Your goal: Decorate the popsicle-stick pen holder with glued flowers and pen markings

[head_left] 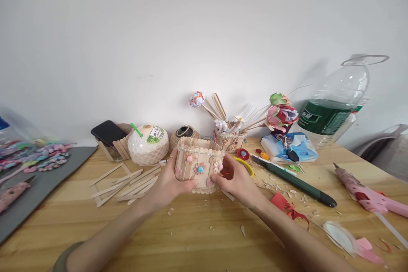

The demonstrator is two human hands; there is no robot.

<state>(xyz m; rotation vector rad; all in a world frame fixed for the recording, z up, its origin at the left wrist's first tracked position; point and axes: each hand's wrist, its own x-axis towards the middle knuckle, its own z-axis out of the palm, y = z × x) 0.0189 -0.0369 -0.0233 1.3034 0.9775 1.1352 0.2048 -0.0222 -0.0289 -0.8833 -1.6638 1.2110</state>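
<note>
Figure: craft-stick holder held over a wooden table, head view. I hold the stick holder between both hands at centre, a little above the tabletop. My left hand is closed on its left wall, thumb across the front lower edge; my right hand is closed on its right wall, fingers curled round the side. The holder looks largely built: its wall of upright sticks is closed all round, a beaded band runs under the rim, and small flowers are set on the front. I judge only trimming or checking remains. Loose sticks lie to the left; a white coconut-shaped cup and a twine ball stand far left of centre. A second pot of paper flowers stands just behind. To the right lie a dark pen-like tool and a pink glue gun. Wood shavings scatter between.
</note>
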